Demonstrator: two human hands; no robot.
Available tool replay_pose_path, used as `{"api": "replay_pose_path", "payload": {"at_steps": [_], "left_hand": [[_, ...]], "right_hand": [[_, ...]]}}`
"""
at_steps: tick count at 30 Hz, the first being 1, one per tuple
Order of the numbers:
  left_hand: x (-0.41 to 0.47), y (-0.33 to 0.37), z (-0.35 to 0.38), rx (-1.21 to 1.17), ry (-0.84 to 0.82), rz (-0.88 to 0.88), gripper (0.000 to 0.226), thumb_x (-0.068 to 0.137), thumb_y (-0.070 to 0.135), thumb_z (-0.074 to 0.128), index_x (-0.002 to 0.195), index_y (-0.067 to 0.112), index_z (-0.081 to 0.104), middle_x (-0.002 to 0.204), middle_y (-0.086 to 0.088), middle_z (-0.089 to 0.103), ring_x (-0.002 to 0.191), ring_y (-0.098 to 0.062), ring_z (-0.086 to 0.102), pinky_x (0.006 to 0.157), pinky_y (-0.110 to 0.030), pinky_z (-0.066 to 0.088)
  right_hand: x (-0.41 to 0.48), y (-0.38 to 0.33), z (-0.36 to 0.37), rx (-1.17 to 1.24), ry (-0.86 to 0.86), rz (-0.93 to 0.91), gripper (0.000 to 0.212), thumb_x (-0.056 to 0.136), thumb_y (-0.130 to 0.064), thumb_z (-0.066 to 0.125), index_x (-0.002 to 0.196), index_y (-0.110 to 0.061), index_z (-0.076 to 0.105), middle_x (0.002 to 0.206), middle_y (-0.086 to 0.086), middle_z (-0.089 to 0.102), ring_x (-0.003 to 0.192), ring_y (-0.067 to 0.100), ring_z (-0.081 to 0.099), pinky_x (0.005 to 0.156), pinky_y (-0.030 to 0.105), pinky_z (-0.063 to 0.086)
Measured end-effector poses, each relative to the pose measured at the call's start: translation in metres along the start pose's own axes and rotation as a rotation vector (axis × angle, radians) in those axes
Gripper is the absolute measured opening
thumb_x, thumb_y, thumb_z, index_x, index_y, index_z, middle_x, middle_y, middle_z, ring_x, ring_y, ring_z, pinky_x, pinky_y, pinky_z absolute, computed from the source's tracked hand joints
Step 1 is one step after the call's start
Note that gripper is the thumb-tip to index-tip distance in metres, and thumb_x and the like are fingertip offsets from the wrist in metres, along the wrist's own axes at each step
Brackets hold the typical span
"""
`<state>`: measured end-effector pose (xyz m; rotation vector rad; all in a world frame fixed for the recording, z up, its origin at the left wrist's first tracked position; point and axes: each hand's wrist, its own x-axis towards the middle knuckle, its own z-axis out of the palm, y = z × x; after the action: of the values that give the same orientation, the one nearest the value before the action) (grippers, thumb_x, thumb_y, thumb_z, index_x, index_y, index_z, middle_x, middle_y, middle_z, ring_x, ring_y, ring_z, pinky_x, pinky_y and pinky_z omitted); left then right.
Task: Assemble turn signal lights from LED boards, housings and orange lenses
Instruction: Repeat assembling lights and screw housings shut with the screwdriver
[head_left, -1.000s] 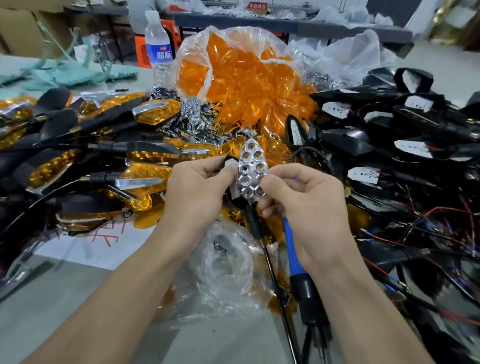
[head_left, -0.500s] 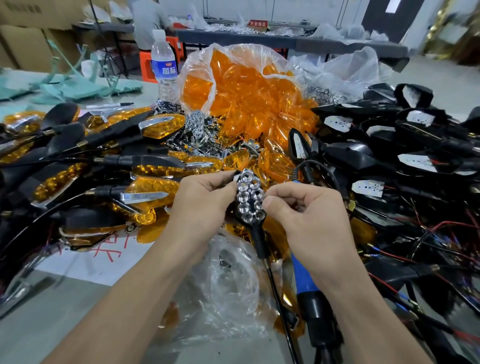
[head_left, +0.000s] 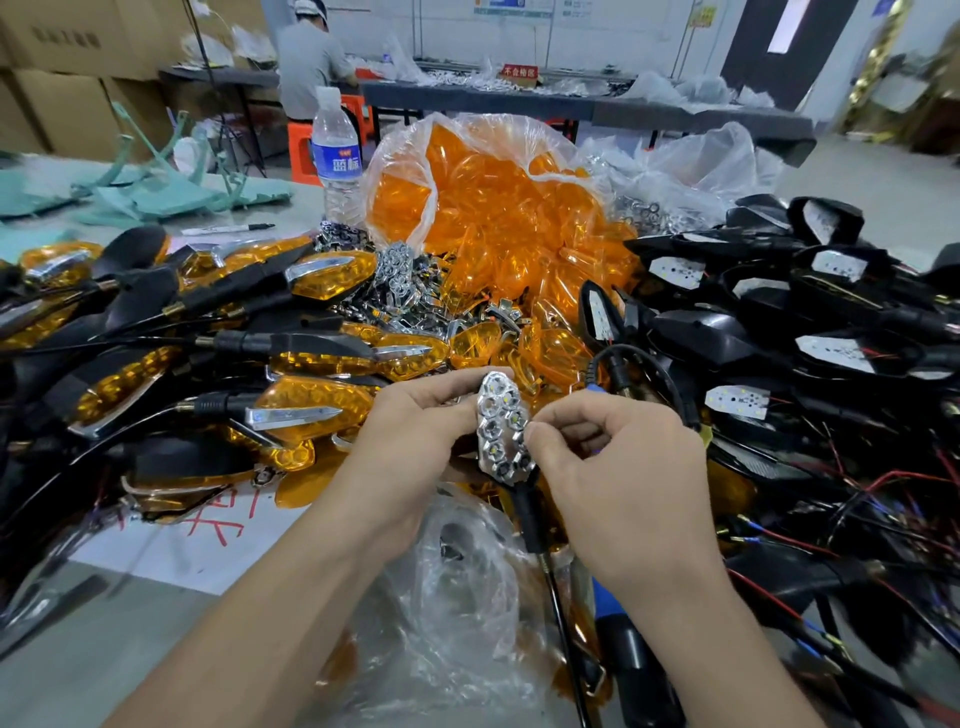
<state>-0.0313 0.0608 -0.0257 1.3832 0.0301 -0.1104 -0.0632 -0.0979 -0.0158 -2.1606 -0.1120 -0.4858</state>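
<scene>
Pinching chrome reflector (head_left: 501, 431) at opposite edges, left hand (head_left: 410, 436) and right hand (head_left: 623, 478), grips seemingly clamped; assembled lights (head_left: 311, 410) close left.

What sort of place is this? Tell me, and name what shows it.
Probably a small factory assembly workshop: a bulk bag of orange lenses, a heap of wired black housings, and stacked cartons at the back.

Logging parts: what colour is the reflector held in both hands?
Reflector: shiny silver, head view.
</scene>
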Motion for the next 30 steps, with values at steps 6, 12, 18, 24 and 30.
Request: {"api": "replay_pose_path", "payload": {"at_steps": [6, 12, 18, 24, 30], "left_hand": [[-0.0018, 0.0012, -0.0004, -0.049, -0.038, -0.028, 0.027, 0.079, 0.025, 0.073, 0.104, 0.018, 0.083, 0.100, -0.014, 0.080, 0.078, -0.024, 0.077, 0.060, -0.032, 0.061], [-0.0034, 0.0035, 0.0003, -0.036, -0.038, -0.036, 0.023, 0.101, 0.025, 0.062, 0.103, 0.018, 0.084, 0.097, -0.014, 0.080, 0.078, -0.024, 0.077, 0.060, -0.032, 0.060], [-0.0051, 0.0004, -0.0011, 0.105, 0.014, 0.105, 0.027, 0.104, 0.032, 0.061, 0.097, 0.019, 0.085, 0.091, -0.015, 0.080, 0.077, -0.030, 0.077, 0.063, -0.038, 0.061], [-0.0072, 0.0012, -0.0006, 0.120, 0.038, 0.095, 0.026, 0.104, 0.028, 0.061, 0.097, 0.021, 0.085, 0.093, -0.012, 0.081, 0.079, -0.030, 0.077, 0.064, -0.039, 0.063], [-0.0098, 0.0046, 0.0012, -0.061, -0.102, -0.069, 0.045, 0.105, 0.042, 0.049, 0.106, 0.009, 0.080, 0.104, -0.018, 0.079, 0.093, -0.034, 0.078, 0.070, -0.040, 0.065]], "right_hand": [[-0.0048, -0.0019, 0.0026, -0.008, 0.058, -0.002, 0.019, 0.086, -0.027, 0.081, 0.071, -0.029, 0.070, 0.076, -0.026, 0.067, 0.074, -0.002, 0.065, 0.069, 0.018, 0.053], [-0.0066, -0.0001, 0.0042, 0.033, 0.050, -0.011, 0.015, 0.086, -0.017, 0.078, 0.082, -0.030, 0.073, 0.073, -0.019, 0.068, 0.083, -0.004, 0.066, 0.075, 0.014, 0.053], [-0.0081, -0.0032, 0.0048, 0.225, -0.046, -0.057, 0.041, 0.090, -0.010, 0.072, 0.110, -0.045, 0.077, 0.095, -0.036, 0.072, 0.097, -0.010, 0.068, 0.078, 0.004, 0.050], [-0.0069, 0.0006, 0.0058, 0.285, -0.136, -0.008, 0.042, 0.090, -0.020, 0.079, 0.111, -0.056, 0.072, 0.106, -0.042, 0.069, 0.109, -0.016, 0.063, 0.092, 0.010, 0.048], [-0.0057, 0.0054, 0.0020, 0.291, -0.142, 0.027, 0.047, 0.088, -0.017, 0.080, 0.098, -0.061, 0.068, 0.101, -0.042, 0.069, 0.104, -0.017, 0.064, 0.088, 0.016, 0.053]]}}
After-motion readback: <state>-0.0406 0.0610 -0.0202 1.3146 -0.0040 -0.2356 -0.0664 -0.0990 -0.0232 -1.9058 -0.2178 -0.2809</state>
